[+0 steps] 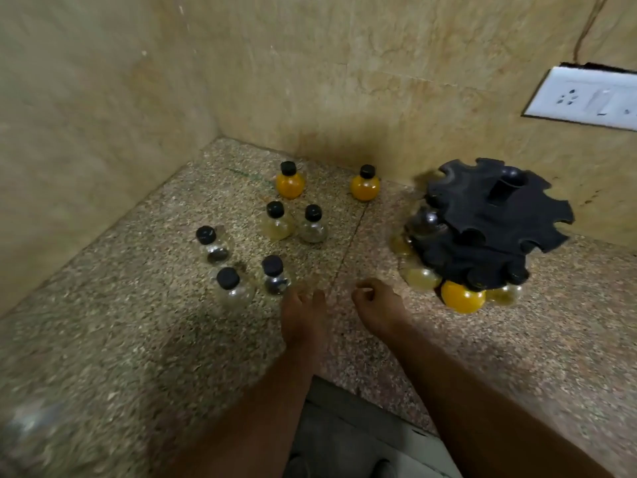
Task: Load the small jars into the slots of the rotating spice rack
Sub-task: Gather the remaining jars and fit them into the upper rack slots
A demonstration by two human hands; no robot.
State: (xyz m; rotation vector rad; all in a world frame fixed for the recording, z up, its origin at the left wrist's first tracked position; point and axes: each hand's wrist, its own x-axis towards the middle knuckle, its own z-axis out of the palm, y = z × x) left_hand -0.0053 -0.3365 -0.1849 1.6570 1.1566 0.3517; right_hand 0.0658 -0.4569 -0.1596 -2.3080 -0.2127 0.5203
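- Speckled stone desk (103, 339): seven loose jars (274, 276) stand left, well apart from the black rack (496, 215), whose lower tier holds several.
- Left hand (303, 322), grip released, nears one; right hand (379, 310) is loosely curled, empty.
- Risk: crowded round jars could topple if nudged.

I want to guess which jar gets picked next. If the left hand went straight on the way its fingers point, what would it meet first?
Probably the dark-filled jar just beyond the left hand: its fingertips already lie close beside the jar's base, on the counter. Depth is unclear, so it might slip past on the jar's right.
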